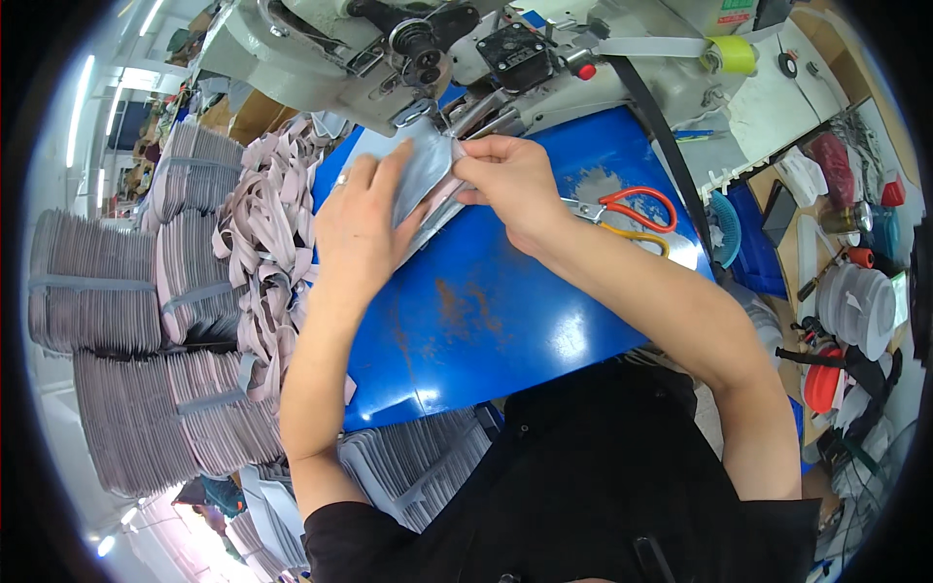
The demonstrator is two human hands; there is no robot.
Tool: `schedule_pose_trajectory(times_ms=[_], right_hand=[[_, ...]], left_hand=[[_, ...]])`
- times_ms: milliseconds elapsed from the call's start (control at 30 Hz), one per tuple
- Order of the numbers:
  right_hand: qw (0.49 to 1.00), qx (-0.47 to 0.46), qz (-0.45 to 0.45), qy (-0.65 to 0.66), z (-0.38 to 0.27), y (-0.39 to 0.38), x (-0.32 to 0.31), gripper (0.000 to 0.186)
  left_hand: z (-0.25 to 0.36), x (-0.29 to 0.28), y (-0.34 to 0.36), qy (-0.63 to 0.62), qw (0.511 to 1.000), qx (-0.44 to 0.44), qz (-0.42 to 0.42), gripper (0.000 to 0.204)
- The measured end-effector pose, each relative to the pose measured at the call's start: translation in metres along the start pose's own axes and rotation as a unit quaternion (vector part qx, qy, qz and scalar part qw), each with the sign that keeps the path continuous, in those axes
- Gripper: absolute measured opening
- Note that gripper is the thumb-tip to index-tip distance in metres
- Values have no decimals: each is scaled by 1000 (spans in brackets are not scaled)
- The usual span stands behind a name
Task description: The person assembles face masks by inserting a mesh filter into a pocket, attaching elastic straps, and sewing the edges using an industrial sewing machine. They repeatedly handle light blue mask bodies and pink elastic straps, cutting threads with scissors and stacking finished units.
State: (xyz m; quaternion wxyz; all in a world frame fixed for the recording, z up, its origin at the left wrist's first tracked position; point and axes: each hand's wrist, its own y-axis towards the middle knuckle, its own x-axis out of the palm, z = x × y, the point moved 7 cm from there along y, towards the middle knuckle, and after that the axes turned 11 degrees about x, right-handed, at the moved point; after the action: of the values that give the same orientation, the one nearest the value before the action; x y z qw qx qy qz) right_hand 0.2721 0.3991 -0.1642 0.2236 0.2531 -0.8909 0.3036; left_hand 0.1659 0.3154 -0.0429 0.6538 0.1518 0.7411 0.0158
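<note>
A grey, flat panel (425, 165) with a rounded corner lies at the far part of the blue tabletop (496, 330), its far end close to the needle area of a sewing machine (321, 63). My left hand (355, 228), with a ring on one finger, grips it from the left: fingers over the top, thumb along the near right edge. The fingertips are slightly blurred. At the panel's right edge my right hand (515, 185) is closed in a pinch, with thumb and index finger on a pale pinkish strip there. Its other fingers are curled and partly hidden.
Scissors (637, 209) with red and orange handles lie beside my right forearm. Tangled pale strips (267, 209) hang along the table's left edge, next to bundled stacks of grey panels (92, 282). A yellow tape roll (729, 54) sits on the machine. A cluttered shelf (807, 257) stands right.
</note>
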Motion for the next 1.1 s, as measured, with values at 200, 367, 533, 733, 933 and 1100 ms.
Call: schedule_pose_trajectory(times_ms=[200, 367, 533, 733, 933, 1100], right_hand=[[993, -52, 69, -76, 0, -5, 10, 22], [979, -80, 47, -181, -5, -15, 2, 36], [992, -8, -13, -126, -7, -14, -9, 38], [999, 7, -24, -48, -2, -12, -4, 38], [1000, 21, 8, 1, 2, -4, -2, 21], [998, 36, 47, -34, 2, -15, 8, 20]], left_hand=[[5, 6, -14, 12, 995, 84, -61, 70], [10, -12, -8, -14, 986, 154, -56, 57], [6, -23, 9, -63, 972, 198, -111, 48], [7, -20, 15, -26, 969, 201, -141, 53], [18, -28, 32, 71, 958, 233, -153, 36], [21, -21, 33, 88, 957, 232, -148, 34]])
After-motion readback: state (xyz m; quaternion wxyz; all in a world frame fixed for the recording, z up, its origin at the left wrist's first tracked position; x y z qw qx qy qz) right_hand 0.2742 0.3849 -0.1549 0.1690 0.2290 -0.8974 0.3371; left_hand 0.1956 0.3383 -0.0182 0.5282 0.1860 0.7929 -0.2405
